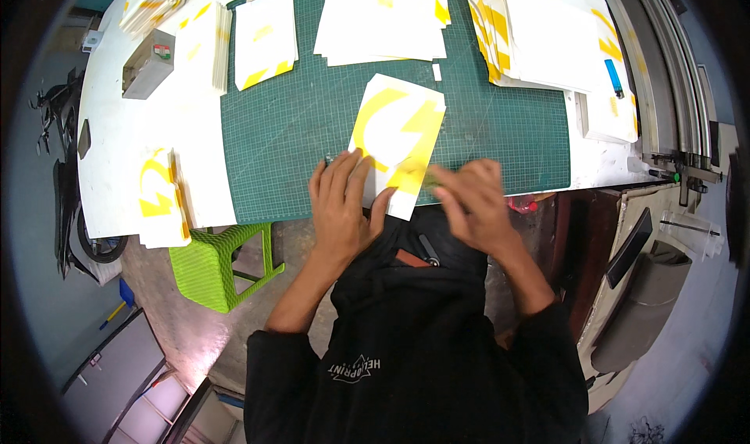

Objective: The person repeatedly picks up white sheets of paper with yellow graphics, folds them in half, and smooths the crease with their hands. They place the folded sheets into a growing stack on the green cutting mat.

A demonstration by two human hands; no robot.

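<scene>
A white and yellow printed paper piece with tabbed ends, like a folded envelope [402, 124], lies tilted on the green cutting mat [289, 147] near the table's front edge. My left hand [341, 202] rests on its lower left side, the fingers stretched out and the thumb apart near the bottom end. Close by the lower right edge, my right hand [473, 202] has its fingers curled and pressed together. Motion blurs those fingertips, and a small greenish thing between them cannot be made out.
Stacks of similar paper pieces [379, 18] lie behind, with a large pile [539, 38] at right and another stack [160, 198] at front left. A grey box [148, 65] stands at left; a blue lighter [614, 78] lies right. A green stool [207, 272] is below the edge.
</scene>
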